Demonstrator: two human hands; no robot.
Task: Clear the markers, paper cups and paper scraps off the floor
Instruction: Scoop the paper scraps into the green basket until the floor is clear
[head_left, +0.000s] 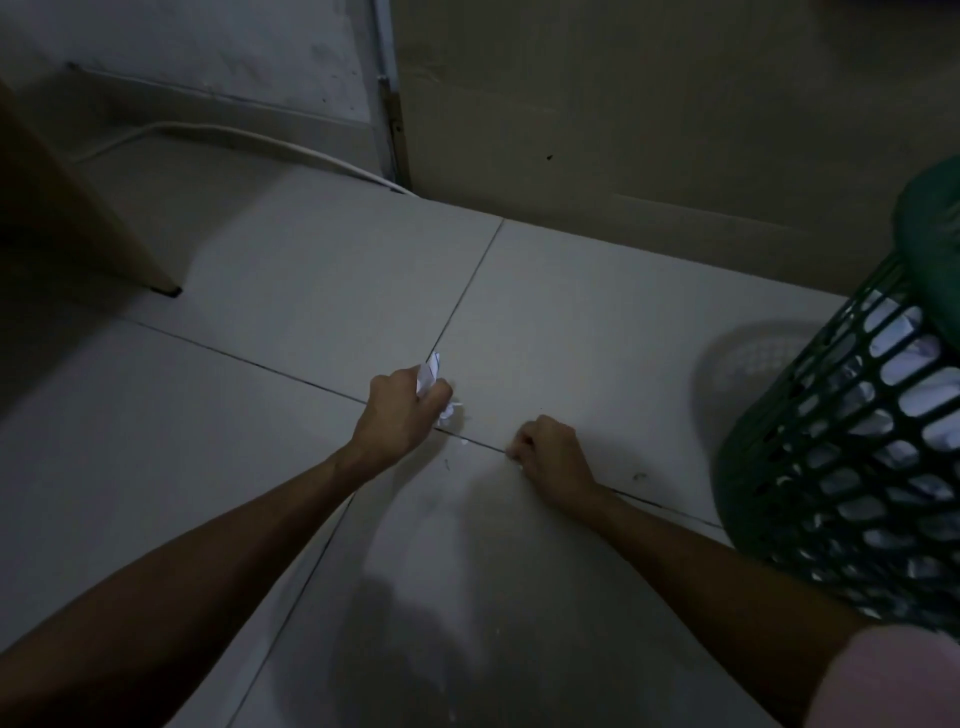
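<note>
Dim room, tiled floor, person bent low with both arms stretched down. Left hand has its grip clamped round a wad of paper scraps; white corners poke out above and below the fist, faint blue lines on one, nothing readable. Right hand rests knuckles-down at the grout line, fingers curled tight as if pinching up a tiny fleck; whether anything is actually caught in that grip I cannot tell. A few white crumbs lie on the tile between the two hands. Green lattice basket stands at the person's right, near the right forearm, white crumpled paper showing through its slots. No markers or cups visible on this patch of floor. Risks as I judge them: the left wad is overfull, so bits may slip out when the hand lifts or swings toward the basket; the smallest crumbs may be missed in this light or pushed into the grout; small bits dropped in could fall back through the basket's slots. No brand, label or legible writing anywhere. White cable runs along the wall by the door.
</note>
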